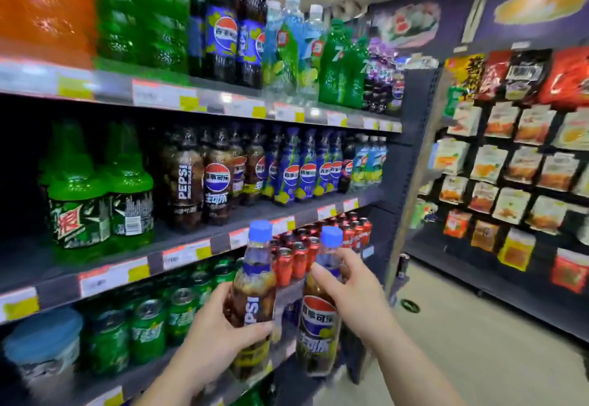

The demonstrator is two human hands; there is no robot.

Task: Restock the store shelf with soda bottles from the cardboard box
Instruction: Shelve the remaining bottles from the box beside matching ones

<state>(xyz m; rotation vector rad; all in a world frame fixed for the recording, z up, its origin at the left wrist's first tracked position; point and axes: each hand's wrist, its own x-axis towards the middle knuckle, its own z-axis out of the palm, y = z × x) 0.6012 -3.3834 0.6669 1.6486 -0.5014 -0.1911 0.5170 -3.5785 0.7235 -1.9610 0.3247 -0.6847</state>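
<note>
Two cola bottles held upright in front of the drinks shelf.

The left hand (220, 326) has its fingers clamped round a blue-capped Pepsi bottle (253, 297) of dark soda; the right hand (353, 297) has its fingers closed on a second cola bottle (318, 322). Both are near the shelf (191, 247) edge, before rows of green cans (149, 326) and red bottles (293, 259).

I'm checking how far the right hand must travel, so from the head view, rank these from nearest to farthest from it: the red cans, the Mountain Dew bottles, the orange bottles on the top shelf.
1. Red cans: just behind and left of the right hand, lower shelf.
2. Mountain Dew bottles: middle shelf, far left.
3. Orange bottles: top shelf, upper-left corner.
</note>
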